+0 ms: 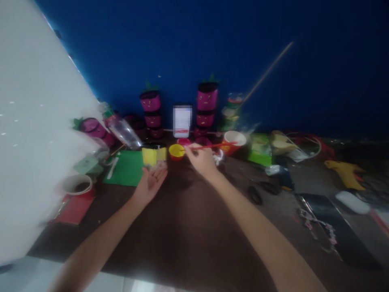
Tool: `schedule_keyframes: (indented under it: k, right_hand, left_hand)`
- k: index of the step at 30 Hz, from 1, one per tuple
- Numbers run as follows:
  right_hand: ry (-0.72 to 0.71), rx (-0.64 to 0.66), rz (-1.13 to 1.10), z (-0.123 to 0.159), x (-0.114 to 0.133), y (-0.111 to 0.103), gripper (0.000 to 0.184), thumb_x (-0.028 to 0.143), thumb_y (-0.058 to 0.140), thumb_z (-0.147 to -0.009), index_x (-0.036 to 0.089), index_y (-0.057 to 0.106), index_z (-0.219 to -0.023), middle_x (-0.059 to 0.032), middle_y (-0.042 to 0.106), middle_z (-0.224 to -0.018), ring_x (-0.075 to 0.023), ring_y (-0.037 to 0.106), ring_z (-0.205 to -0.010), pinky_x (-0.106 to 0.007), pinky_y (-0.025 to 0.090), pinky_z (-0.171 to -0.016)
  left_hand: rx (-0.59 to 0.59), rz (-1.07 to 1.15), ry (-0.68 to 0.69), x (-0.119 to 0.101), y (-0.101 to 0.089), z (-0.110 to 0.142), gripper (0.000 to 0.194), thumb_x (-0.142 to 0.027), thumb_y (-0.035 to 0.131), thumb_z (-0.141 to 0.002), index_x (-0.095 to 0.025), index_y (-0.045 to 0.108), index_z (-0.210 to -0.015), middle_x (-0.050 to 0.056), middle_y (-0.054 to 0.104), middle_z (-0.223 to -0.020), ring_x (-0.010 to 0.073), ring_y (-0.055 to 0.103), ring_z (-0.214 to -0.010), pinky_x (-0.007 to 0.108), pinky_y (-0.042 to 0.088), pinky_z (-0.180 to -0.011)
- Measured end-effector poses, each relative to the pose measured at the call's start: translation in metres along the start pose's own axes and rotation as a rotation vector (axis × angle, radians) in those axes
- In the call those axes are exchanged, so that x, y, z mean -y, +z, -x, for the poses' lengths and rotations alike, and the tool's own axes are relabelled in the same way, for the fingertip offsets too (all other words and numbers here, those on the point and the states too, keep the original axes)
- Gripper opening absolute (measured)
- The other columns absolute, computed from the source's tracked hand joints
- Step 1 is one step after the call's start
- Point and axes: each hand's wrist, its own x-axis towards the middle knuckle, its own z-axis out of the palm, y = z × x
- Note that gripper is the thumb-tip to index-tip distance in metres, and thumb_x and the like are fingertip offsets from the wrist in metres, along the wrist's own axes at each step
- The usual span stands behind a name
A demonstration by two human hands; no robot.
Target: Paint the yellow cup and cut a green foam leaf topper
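Your right hand (199, 158) pinches a thin red brush (212, 146), tip at the small yellow paint cup (176, 151) on the table (182, 227), while your left hand (152, 178), palm up, cradles a yellow-painted block (149, 156); painting looks underway.

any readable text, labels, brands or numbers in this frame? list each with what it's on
None can be read.
White card standing at the back between the pink pots: its face is pixelated, only a red streak shows.
Paper cup near the right hand: red and yellow print, too blurred to read.
Green box: markings too blurred to read.
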Motion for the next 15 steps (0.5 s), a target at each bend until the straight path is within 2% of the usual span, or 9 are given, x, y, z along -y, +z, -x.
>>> schedule_keyframes:
  k: [4, 8, 10, 15]
  right_hand:
    - [-0.026, 0.023, 0.078, 0.001, -0.005, 0.005, 0.024, 0.027, 0.052, -0.087, 0.019, 0.064, -0.068, -0.0032, 0.069, -0.063, -0.0179, 0.065, -0.059, -0.026, 0.046, -0.06]
    - [-0.046, 0.04, 0.086, 0.003, -0.006, 0.008, 0.024, 0.027, 0.051, -0.087, 0.019, 0.063, -0.068, -0.0033, 0.07, -0.065, -0.0183, 0.066, -0.062, -0.027, 0.047, -0.061]
    - [-0.021, -0.011, 0.035, 0.006, -0.005, 0.005, 0.022, 0.028, 0.052, -0.087, 0.019, 0.063, -0.07, -0.003, 0.07, -0.066, -0.0177, 0.066, -0.062, -0.027, 0.048, -0.061]
    - [0.109, -0.256, -0.252, 0.025, 0.01, -0.013, 0.015, 0.03, 0.057, -0.085, 0.019, 0.064, -0.077, -0.0028, 0.072, -0.07, -0.0166, 0.069, -0.063, -0.027, 0.054, -0.061]
  left_hand:
    - [0.006, -0.031, -0.006, 0.001, -0.002, -0.001, 0.064, -0.057, 0.029, -0.09, -0.008, 0.048, -0.127, 0.017, 0.063, -0.117, 0.0206, 0.055, -0.119, 0.035, 0.037, -0.108]
    - [0.022, -0.034, -0.003, 0.001, -0.001, -0.001, 0.061, -0.054, 0.028, -0.092, -0.006, 0.051, -0.123, 0.017, 0.065, -0.114, 0.0209, 0.057, -0.116, 0.035, 0.039, -0.107]
    - [0.034, -0.028, -0.003, 0.001, -0.001, 0.0, 0.059, -0.052, 0.028, -0.093, -0.006, 0.051, -0.122, 0.017, 0.065, -0.114, 0.0209, 0.058, -0.115, 0.036, 0.039, -0.106]
    - [0.013, -0.008, -0.017, 0.001, -0.002, 0.001, 0.053, -0.048, 0.033, -0.093, -0.009, 0.05, -0.125, 0.017, 0.065, -0.114, 0.0214, 0.059, -0.114, 0.037, 0.042, -0.104]
